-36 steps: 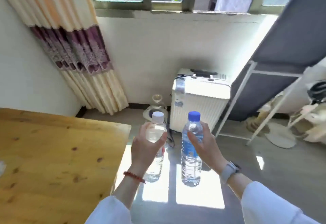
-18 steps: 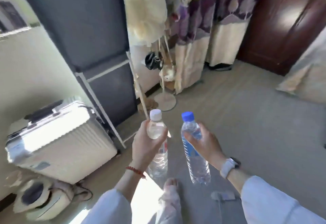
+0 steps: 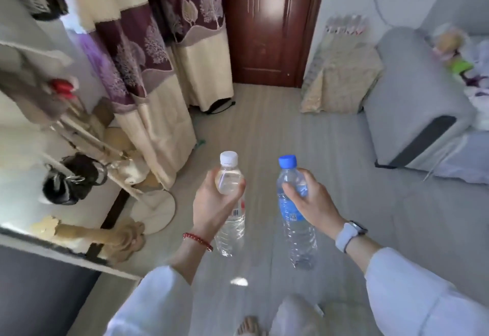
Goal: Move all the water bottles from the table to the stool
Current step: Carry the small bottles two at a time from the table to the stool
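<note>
My left hand (image 3: pixel 211 208) grips a clear water bottle with a white cap (image 3: pixel 229 177) around its upper body, holding it upright in the air. Beside it, my right hand (image 3: pixel 311 202) grips a second clear bottle with a blue cap and blue label (image 3: pixel 299 235), also upright and slightly tilted. Both bottles hang over the grey floor in front of me. Neither the table nor a stool is in view.
A dark wooden door (image 3: pixel 267 23) stands ahead, with purple and cream curtains (image 3: pixel 158 52) to its left. A coat rack with bags (image 3: pixel 76 174) and its round base (image 3: pixel 156 210) crowd the left. A grey sofa (image 3: pixel 423 102) lies at right. Open floor runs ahead.
My view has swung right, away from the table, window and suitcase, toward the door and sofa. Both hands still carry the same bottles in front of me.
</note>
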Demonstrator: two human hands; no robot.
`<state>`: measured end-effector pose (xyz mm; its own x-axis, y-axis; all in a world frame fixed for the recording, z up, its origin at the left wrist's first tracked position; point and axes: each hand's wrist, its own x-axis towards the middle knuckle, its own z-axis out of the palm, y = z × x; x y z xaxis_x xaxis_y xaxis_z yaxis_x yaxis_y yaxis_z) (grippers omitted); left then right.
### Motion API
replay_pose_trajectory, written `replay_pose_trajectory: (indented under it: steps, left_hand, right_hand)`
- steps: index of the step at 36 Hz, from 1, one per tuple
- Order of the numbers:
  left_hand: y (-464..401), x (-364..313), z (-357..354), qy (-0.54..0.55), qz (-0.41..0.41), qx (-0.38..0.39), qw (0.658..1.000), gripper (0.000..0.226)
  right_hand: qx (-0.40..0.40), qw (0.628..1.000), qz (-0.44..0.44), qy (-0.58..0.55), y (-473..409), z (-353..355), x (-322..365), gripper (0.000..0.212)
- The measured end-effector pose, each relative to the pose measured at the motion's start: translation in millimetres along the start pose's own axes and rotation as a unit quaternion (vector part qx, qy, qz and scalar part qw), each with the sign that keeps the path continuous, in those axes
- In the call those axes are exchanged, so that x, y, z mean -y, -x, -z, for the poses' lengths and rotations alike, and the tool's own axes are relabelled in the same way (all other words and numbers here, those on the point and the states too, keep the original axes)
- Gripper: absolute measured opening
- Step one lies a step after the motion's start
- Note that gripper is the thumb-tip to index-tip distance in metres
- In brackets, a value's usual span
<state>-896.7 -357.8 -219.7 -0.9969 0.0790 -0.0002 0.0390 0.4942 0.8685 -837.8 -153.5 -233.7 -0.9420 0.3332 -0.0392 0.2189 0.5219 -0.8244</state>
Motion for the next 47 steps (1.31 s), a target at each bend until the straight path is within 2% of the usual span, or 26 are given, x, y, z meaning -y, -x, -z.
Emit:
replay_pose_trajectory:
  steps: [5,11,14,16,22,26,31,38,40,44,47]
  left_hand:
    - [-86.6,-24.3,-63.7,-0.011,-0.026,0.057,0.998,0.042]
    - [-204.4,-68.5,-163.7,-0.011,-0.043,0.111,0.993,0.055]
    - [-268.1,-99.4,-215.4,-0.015,-0.045,0.134,0.99,0.045]
    - [-309.6,-120.9,-247.0,-0.017,-0.055,0.138,0.989,0.038]
    - [-419.3,-177.3,-320.9,-0.005,-0.054,0.12,0.991,0.035]
    - [-490.9,-199.5,-362.4,-0.017,-0.069,0.119,0.99,0.033]
    - [-592.4,-217.3,-419.7,-0.024,-0.078,0.123,0.989,0.044]
    - [-744.2,-256.0,-508.1,0.004,-0.075,0.144,0.987,0.033]
    - [-783.8,-271.9,-531.4,0.007,-0.078,0.152,0.985,0.037]
    - [-850.2,-299.6,-574.4,0.017,-0.097,0.173,0.98,0.057]
    - [-899.0,-314.4,-609.6,0.014,-0.104,0.193,0.976,0.06]
  right_hand:
    - [-0.048,0.998,-0.031,-0.002,-71.5,36.4,-31.1,0.041]
    - [-0.078,0.995,-0.065,-0.017,-191.9,92.4,-79.7,0.038]
    - [-0.086,0.993,-0.08,-0.027,-261.6,129.0,-97.6,0.037]
    - [-0.09,0.992,-0.086,-0.018,-308.5,154.5,-105.8,0.038]
    - [-0.106,0.99,-0.094,0.001,-436.6,214.7,-121.1,0.041]
    - [-0.109,0.989,-0.098,-0.016,-516.3,239.3,-131.7,0.041]
    - [-0.114,0.99,-0.08,-0.006,-622.7,262.1,-155.2,0.032]
    - [-0.107,0.99,-0.084,-0.025,-790.6,303.1,-186.1,0.038]
    - [-0.112,0.99,-0.081,-0.027,-833.7,317.0,-192.1,0.036]
    - [-0.125,0.988,-0.081,-0.048,-902.9,342.5,-202.4,0.032]
    - [-0.115,0.987,-0.085,-0.079,-957.1,358.0,-217.0,0.03]
